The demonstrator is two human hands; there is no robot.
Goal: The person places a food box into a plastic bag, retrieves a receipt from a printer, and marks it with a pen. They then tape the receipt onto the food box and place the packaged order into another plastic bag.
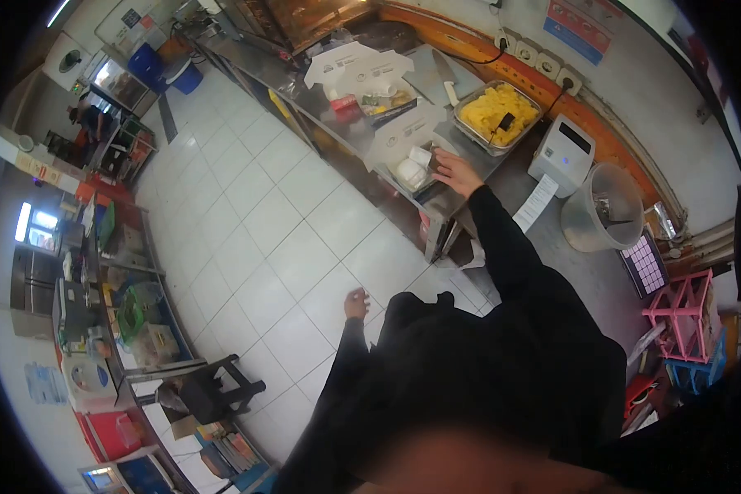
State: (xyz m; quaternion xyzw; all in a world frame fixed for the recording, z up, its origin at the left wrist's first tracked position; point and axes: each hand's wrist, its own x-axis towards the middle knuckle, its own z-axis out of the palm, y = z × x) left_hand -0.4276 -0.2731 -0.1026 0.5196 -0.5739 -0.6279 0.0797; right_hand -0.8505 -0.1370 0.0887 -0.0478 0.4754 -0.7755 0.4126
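My right hand reaches over the steel counter with its fingers apart, beside an open cardboard box that holds white wrapped items. Nothing shows in its grasp. Farther along the counter stands a second open box with a red packet and other small packs in it. A metal tray of yellow food lies to the right of the hand, near a knife. My left hand hangs low above the tiled floor, its fingers curled; whether it holds anything is too small to tell.
A label printer with a paper strip, a clear plastic bucket and a keypad stand at the right. A black stool and shelves are at the left. A person is far back.
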